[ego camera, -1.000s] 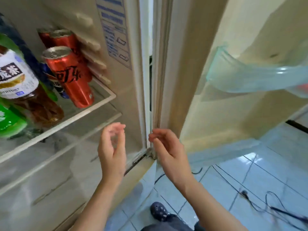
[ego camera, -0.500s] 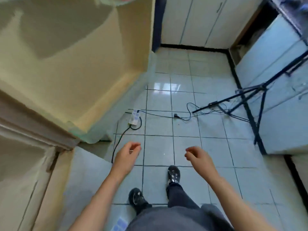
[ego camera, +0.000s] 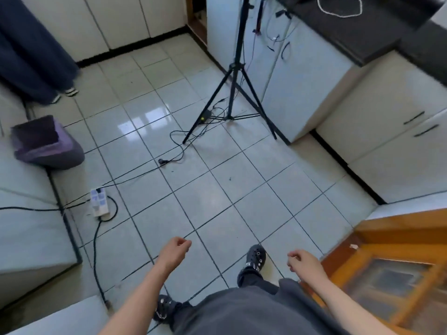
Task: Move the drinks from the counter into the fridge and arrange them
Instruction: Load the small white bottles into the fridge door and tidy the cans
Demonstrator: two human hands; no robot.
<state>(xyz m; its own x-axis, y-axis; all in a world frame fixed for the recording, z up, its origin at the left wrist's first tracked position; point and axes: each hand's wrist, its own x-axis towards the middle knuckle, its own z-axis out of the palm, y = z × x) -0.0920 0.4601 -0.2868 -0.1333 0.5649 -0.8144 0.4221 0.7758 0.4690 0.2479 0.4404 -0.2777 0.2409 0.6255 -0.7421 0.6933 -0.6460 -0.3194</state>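
We hold both hands empty and apart in front of the body. The left hand (ego camera: 177, 247) and the right hand (ego camera: 303, 262) hang with fingers loosely curled and grip nothing. We judge this to be a walking posture, with the hands free for the next pick.

No drinks are in view, and neither is the fridge. The dark countertop (ego camera: 362, 30) at upper right shows only a looped white cord (ego camera: 338, 9).

A black tripod stand (ego camera: 233, 68) stands on the tiled floor (ego camera: 217, 189) just beside the white cabinets (ego camera: 285, 76) under the countertop. Black cables (ego camera: 150, 169) run across the tiles toward a power strip (ego camera: 98, 201) at left. Both are probable trip hazards on our path.

A purple bin (ego camera: 46, 143) sits at left. Another person's dark trouser legs (ego camera: 31, 44) stand well apart at upper left. A wooden door (ego camera: 391, 269) lies near our right hand.
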